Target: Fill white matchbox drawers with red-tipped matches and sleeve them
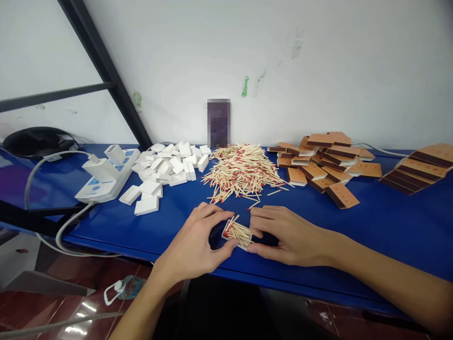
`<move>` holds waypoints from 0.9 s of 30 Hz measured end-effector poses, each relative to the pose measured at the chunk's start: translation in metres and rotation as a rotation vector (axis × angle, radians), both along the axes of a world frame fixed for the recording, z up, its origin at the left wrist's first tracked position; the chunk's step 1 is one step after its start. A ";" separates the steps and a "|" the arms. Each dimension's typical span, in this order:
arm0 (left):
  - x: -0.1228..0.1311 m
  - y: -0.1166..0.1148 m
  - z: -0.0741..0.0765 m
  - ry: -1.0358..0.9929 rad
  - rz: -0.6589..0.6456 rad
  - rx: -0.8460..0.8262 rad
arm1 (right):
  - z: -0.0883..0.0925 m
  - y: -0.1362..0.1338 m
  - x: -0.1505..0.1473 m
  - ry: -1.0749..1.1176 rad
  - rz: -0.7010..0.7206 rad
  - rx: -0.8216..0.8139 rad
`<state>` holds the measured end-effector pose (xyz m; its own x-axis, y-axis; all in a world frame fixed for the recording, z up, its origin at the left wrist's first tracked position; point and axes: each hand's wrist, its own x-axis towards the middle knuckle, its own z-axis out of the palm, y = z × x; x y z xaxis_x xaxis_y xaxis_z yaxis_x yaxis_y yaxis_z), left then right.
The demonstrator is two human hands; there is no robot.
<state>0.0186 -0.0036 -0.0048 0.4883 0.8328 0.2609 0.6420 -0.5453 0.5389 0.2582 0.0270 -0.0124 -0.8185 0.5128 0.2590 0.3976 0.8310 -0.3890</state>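
A small white matchbox tray (pixel 243 247) filled with red-tipped matches (pixel 239 233) lies near the front edge of the blue table. Several matches in it lean up over the rim at the far left corner. My left hand (pixel 198 238) grips the tray's left end between thumb and fingers. At the right end, my right hand (pixel 286 236) pinches the tray, its thumb on the near corner and its curled fingers on the far side. Just beyond both hands spreads a large heap of loose matches (pixel 244 172).
White trays (pixel 170 165) are heaped at the left, beside a power strip (pixel 106 186) with plugs and cables. Orange-and-brown matchbox sleeves (pixel 325 158) are piled at the right, with a joined row of sleeves (pixel 419 167) farther right. A pixelated dark rectangle (pixel 218 123) stands against the wall.
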 end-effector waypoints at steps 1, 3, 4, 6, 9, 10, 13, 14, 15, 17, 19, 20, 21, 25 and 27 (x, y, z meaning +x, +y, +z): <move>0.000 0.000 0.000 -0.005 -0.011 0.001 | 0.000 0.000 0.000 0.007 0.011 0.007; -0.001 0.001 -0.001 -0.009 -0.031 0.001 | -0.001 -0.001 -0.001 0.011 0.024 0.016; -0.001 0.001 -0.001 -0.010 -0.041 0.000 | -0.001 -0.001 -0.001 0.011 0.027 0.019; -0.002 0.002 -0.002 -0.009 -0.055 -0.004 | 0.000 -0.002 -0.002 0.006 0.030 0.020; -0.003 0.002 -0.002 -0.007 -0.072 -0.007 | 0.000 -0.002 -0.002 0.006 0.022 0.029; -0.003 0.002 -0.002 -0.007 -0.088 -0.014 | 0.000 -0.002 -0.002 0.007 0.017 0.032; -0.004 0.002 -0.001 -0.015 -0.150 -0.036 | 0.000 -0.001 -0.002 0.014 0.007 0.030; -0.004 0.002 -0.001 -0.017 -0.164 -0.039 | 0.000 -0.001 -0.002 0.014 0.008 0.024; -0.004 0.003 -0.001 -0.019 -0.173 -0.036 | 0.000 -0.001 -0.002 0.014 0.009 0.019; -0.004 0.003 0.000 -0.020 -0.179 -0.020 | 0.000 -0.001 -0.002 0.010 0.016 0.012; -0.004 0.003 0.000 -0.009 -0.186 -0.010 | -0.001 0.000 -0.003 0.006 0.021 0.015; -0.003 0.003 0.000 0.001 -0.191 -0.010 | -0.001 0.000 -0.003 0.007 0.019 0.018; -0.003 0.002 0.001 0.014 -0.195 -0.013 | -0.002 0.000 -0.004 0.010 0.014 0.016; -0.002 0.000 0.001 0.027 -0.189 -0.031 | 0.000 -0.001 -0.005 0.046 -0.048 -0.036; -0.002 0.000 0.000 0.004 -0.166 -0.031 | 0.002 -0.001 -0.004 0.059 -0.090 -0.053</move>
<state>0.0162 -0.0034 -0.0047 0.6211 0.7479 0.2344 0.5465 -0.6276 0.5544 0.2538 0.0256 -0.0100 -0.7526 0.5980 0.2756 0.4449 0.7704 -0.4567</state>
